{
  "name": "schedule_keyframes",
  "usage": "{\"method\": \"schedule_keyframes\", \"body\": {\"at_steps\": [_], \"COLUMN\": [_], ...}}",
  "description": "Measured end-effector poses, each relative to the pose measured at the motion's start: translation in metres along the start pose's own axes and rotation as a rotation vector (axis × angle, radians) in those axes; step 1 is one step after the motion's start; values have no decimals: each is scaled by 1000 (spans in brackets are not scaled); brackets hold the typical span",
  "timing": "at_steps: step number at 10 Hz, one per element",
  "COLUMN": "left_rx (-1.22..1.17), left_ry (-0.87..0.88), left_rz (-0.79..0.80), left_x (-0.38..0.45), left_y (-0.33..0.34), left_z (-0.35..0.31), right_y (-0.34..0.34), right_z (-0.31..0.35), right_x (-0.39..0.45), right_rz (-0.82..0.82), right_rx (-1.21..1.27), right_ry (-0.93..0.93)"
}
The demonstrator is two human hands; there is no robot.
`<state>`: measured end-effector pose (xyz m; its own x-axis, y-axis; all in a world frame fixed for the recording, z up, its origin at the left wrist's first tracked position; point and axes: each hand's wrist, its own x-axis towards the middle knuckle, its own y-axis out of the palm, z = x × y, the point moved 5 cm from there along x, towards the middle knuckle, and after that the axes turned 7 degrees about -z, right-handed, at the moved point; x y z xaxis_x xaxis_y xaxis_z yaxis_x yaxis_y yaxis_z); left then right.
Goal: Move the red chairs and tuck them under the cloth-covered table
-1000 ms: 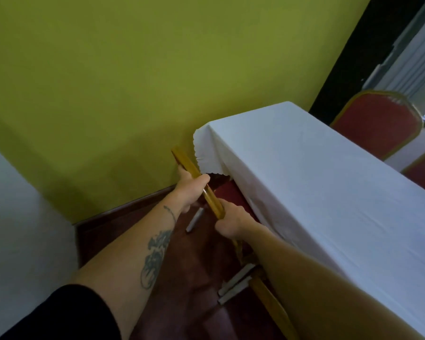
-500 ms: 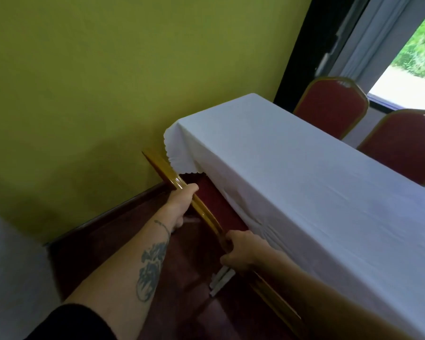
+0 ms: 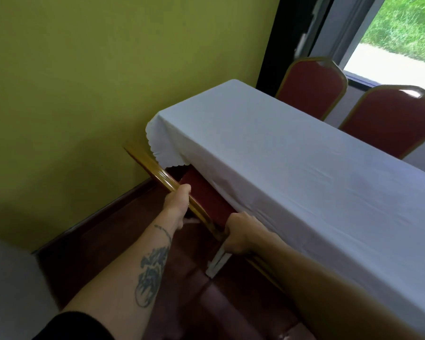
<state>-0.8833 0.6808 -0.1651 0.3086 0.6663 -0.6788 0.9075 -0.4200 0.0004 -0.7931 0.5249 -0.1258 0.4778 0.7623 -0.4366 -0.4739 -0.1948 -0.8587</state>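
A red chair (image 3: pixel 204 192) with a gold frame stands against the near side of the table, its backrest top seen from above and its seat hidden under the white cloth. My left hand (image 3: pixel 178 203) grips the gold top rail toward the wall end. My right hand (image 3: pixel 241 235) grips the same rail closer to me. The cloth-covered table (image 3: pixel 292 173) runs from the yellow wall toward the lower right. Two more red chairs (image 3: pixel 312 88) (image 3: pixel 393 119) stand at its far side, their backs showing above the cloth.
A yellow wall (image 3: pixel 96 69) with a dark skirting closes off the left. The floor (image 3: pixel 113 241) is dark red-brown. A window with a dark frame (image 3: pixel 292 33) is behind the far chairs. Something pale (image 3: pixel 8 290) fills the lower left corner.
My view has swung right, showing the second far chair and the window. My hands have spread farther apart along the rail, and the chair back sits closer against the cloth edge.
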Motion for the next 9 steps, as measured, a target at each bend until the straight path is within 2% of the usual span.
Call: {"method": "schedule_keyframes", "body": {"at_steps": [3,4,5,6,7,9], "left_rx": [17,107,286,507,616,829], "left_ry": [-2,18,228,453,595,774], "left_rz": [-36,-157,-417,-573,-603,-448], "left_x": [1,-6,-23,-44,-64,-129], "left_y": [1,-6,-16,-19,-13,54], "left_z": [-5,-6,-19,-39,-59,-134], "right_y": [-13,-13,-16,-35,-73,-174], "right_z": [-16,-15,-15,-22,-31,-64], "right_x": [15,14,9,1,-10,-23], "right_rz": [-45,-56,-77,-157,-229,-424], "right_rx": [-6,-42,-21,71,115,143], "right_ry": [43,6,-24,-30,-24,5]}}
